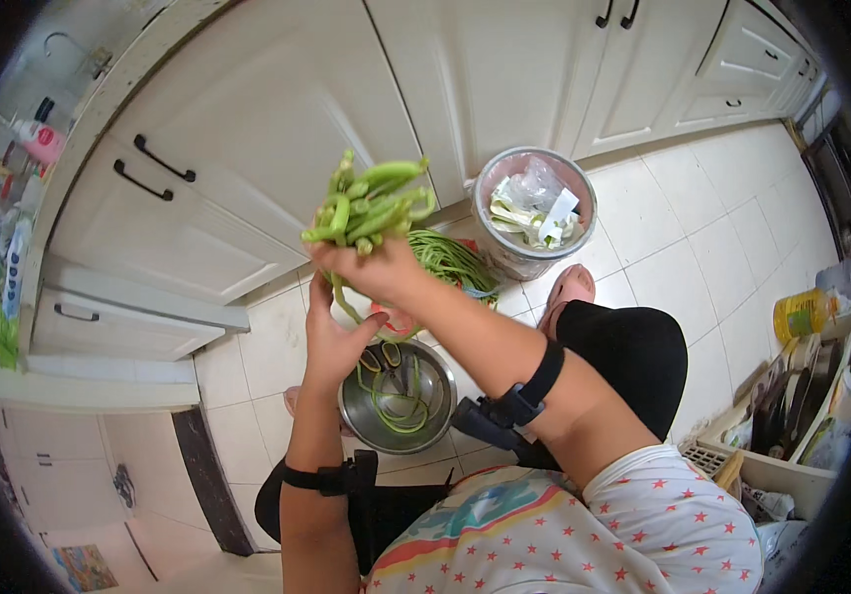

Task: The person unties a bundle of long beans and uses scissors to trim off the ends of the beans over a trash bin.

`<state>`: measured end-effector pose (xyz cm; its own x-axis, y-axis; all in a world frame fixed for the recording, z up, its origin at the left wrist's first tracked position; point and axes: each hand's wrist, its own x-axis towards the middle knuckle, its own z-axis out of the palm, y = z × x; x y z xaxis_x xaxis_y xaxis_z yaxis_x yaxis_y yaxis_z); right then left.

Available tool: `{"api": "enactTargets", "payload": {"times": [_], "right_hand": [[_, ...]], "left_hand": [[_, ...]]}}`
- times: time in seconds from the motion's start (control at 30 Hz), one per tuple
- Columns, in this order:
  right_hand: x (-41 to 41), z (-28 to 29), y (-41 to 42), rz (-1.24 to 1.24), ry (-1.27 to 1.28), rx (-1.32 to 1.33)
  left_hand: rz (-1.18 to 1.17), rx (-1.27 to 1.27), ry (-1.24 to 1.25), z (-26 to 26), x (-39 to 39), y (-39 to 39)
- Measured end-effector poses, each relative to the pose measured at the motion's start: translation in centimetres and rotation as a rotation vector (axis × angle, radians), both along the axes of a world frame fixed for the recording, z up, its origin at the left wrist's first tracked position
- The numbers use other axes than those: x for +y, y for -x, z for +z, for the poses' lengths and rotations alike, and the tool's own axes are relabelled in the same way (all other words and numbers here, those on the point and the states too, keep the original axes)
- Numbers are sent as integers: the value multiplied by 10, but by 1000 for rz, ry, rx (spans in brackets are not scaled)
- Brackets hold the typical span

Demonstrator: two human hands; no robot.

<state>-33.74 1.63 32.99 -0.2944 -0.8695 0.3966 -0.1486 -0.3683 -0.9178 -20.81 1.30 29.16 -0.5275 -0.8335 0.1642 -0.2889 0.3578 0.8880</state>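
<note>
My right hand grips a thick bunch of green long beans, their ends fanned out above the fist. Below it, my left hand has its thumb spread away from its fingers. A bean strand hangs down across the gap between them; the left fingertips are partly hidden. On the floor beneath the hands stands a stainless steel bowl. In it lie scissors with black-and-yellow handles and a few long beans. A larger heap of long beans lies beyond my right wrist, with red plastic beside it.
A lined waste bin holding scraps and plastic stands against the cream cabinets. My pink shoe is near it. At right, a yellow oil bottle stands by a storage rack. A counter with bottles runs along the left.
</note>
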Motion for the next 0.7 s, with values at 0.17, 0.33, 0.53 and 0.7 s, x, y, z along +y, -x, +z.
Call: {"api": "enactTargets", "payload": {"times": [0.17, 0.33, 0.53, 0.7], "right_hand": [[9, 66, 14, 22, 75, -1], [13, 122, 31, 35, 226, -19], [56, 195, 32, 147, 373, -175], [85, 210, 31, 308, 417, -361]], "left_hand": [[-22, 37, 58, -1, -1, -7], [-29, 80, 114, 12, 6, -9], [-23, 43, 110, 26, 15, -15], [-51, 1, 150, 38, 26, -26]]}}
